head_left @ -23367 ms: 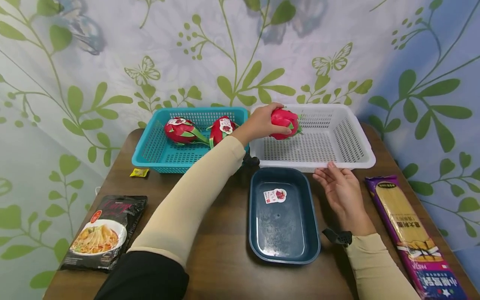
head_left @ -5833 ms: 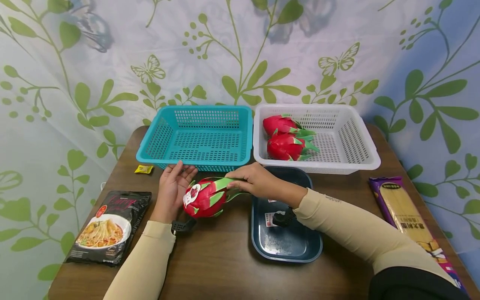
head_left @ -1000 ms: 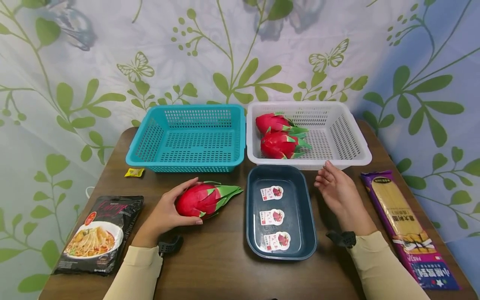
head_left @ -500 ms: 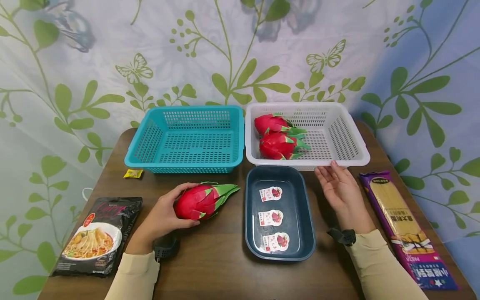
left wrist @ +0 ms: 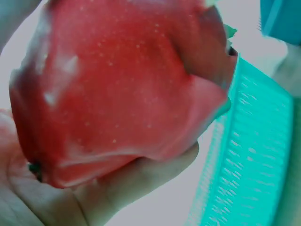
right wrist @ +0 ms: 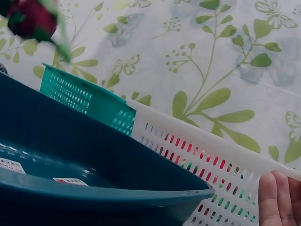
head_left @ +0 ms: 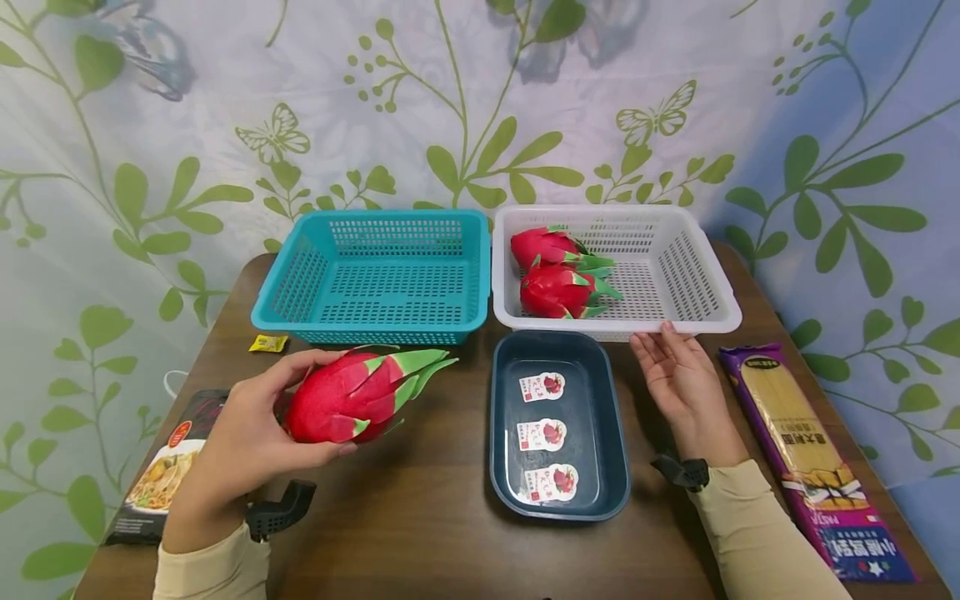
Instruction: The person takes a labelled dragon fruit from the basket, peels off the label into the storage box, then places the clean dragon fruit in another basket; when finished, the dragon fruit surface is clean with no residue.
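Observation:
My left hand [head_left: 251, 442] grips a red dragon fruit [head_left: 345, 396], thumb below and fingers behind it, its green leaf tips pointing right. In the left wrist view the dragon fruit [left wrist: 117, 89] fills most of the frame against my palm. My right hand [head_left: 682, 383] has its fingers loosely straight, fingertips right at the front rim of the white basket [head_left: 697, 325]. Two more dragon fruits [head_left: 551, 290] lie side by side at the left in that basket. A dark blue tray [head_left: 558, 508] stands between my hands, with three dragon fruit stickers [head_left: 543, 435] on its bottom.
A teal basket [head_left: 375, 332] with nothing in it stands at the back left, beside the white one. A yellow candy wrapper [head_left: 267, 343] and a black noodle packet [head_left: 161, 483] lie at the left. A purple pasta packet [head_left: 813, 467] lies along the right.
In the last half second my left hand has lifted the dragon fruit and drawn it left and nearer. Over the longer span, the dragon fruits left the teal basket; two are in the white one.

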Demonstrator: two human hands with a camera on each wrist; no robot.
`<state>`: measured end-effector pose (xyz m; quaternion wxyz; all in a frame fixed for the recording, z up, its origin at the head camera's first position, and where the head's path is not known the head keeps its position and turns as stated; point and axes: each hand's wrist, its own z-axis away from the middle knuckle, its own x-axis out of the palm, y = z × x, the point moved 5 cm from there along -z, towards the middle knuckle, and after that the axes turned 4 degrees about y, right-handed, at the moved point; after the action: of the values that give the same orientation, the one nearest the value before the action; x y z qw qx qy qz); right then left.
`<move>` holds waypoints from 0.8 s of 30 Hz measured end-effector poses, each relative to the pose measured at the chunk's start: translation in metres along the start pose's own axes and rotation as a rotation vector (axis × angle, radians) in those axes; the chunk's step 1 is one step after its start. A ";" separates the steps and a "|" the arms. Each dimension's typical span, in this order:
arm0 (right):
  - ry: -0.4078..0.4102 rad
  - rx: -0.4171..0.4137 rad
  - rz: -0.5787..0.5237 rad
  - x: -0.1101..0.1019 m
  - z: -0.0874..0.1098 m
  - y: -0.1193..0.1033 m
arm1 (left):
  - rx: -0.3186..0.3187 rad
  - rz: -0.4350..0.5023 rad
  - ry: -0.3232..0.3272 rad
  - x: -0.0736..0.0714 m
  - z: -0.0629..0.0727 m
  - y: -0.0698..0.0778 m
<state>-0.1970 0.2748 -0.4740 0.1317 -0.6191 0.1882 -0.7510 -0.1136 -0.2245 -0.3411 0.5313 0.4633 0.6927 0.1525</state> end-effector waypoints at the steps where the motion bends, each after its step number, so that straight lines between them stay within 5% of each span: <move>1: 0.004 -0.001 -0.004 -0.001 0.000 0.000 | 0.021 0.022 -0.004 -0.002 -0.006 0.009; 6: -0.003 -0.020 0.006 -0.003 0.002 -0.003 | 0.115 0.147 -0.050 0.019 -0.054 0.041; 11: -0.039 -0.031 0.000 -0.004 0.003 -0.004 | 0.164 0.177 -0.098 0.086 -0.117 0.066; 17: -0.040 -0.030 0.020 -0.004 0.003 0.000 | 0.080 0.227 -0.125 0.176 -0.186 0.087; 24: -0.053 -0.026 0.038 0.001 0.002 0.000 | -0.101 0.079 -0.070 0.256 -0.254 0.097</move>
<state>-0.1954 0.2743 -0.4731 0.1427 -0.6368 0.2059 -0.7292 -0.2909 0.1038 -0.3264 0.5714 0.4679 0.6462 0.1920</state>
